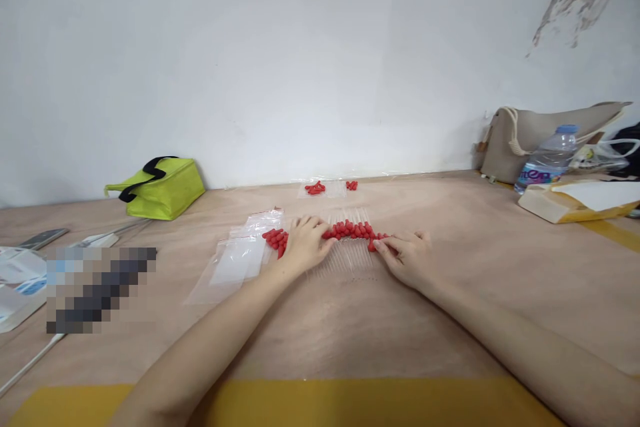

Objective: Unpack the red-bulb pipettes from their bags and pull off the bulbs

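1. Left hand (307, 243) lay palm down, fingers loosely spread, flat across the left part of a row of red-capped clear tubes (353, 231).
2. Right hand (406, 257) rested at the row's right end, fingertips drawn together against the last red caps. Could not tell whether it actually pinched one.
3. The tubes lay side by side mid-table (450, 300), between the two hands, red ends toward the wall, clear stems toward the person.
4. Just left of the left hand: a loose stack of clear plastic bags (239, 261).
5. Further back, near the wall: small bags holding red pieces (320, 188).
6. Far left: lime-green bag (163, 188) and a phone (43, 238).
7. Far right: beige bag (520, 140), water bottle (549, 159), yellow padded envelope (570, 205).
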### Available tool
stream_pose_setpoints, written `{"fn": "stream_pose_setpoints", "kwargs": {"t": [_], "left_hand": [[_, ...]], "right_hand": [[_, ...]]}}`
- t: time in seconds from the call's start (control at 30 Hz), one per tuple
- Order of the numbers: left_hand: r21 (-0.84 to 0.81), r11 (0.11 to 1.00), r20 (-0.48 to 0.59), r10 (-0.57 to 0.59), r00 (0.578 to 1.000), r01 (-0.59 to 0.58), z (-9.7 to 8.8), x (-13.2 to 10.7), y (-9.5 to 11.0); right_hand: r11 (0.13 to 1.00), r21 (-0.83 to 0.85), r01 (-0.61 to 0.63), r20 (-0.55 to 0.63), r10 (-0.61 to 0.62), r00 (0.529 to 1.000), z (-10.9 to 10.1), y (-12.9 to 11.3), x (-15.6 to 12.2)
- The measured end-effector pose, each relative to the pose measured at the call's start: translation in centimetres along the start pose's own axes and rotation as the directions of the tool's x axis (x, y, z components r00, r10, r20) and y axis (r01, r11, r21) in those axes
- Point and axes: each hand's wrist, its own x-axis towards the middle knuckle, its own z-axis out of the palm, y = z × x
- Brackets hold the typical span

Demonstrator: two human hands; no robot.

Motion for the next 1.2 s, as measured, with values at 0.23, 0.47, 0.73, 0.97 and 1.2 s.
{"fn": "stream_pose_setpoints", "kwargs": {"t": [0.23, 0.47, 0.73, 0.97, 1.2], "left_hand": [[0.035, 0.995, 0.023, 0.094, 0.995, -0.095, 3.3, 2.9, 0.3], [-0.186, 0.982, -0.201, -0.018, 0.979, -0.021, 1.8, 1.0, 0.3], [-0.490, 0.872, -0.176, -0.108, 0.978, 0.008, -2.2, -4.8, 0.5], [-0.550, 0.833, -0.119, -0.015, 0.993, -0.054, -1.1, -5.7, 1.0], [-0.507, 0.858, -0.072, 0.053, 0.996, -0.082, -1.6, -5.9, 1.6]], "right_hand": [[1.000, 0.006, 0.010, -0.014, -0.010, 1.000, 0.1, 0.0, 0.1], [1.000, 0.001, 0.031, -0.082, -0.031, 0.996, 0.0, 0.3, -0.2], [0.964, 0.046, 0.260, -0.071, -0.256, 0.964, -1.1, -1.1, 0.7], [0.897, 0.082, 0.434, 0.036, -0.437, 0.899, 0.1, -3.4, 1.3], [0.907, 0.111, 0.407, 0.010, -0.410, 0.912, 0.8, -3.7, 0.0]]}}
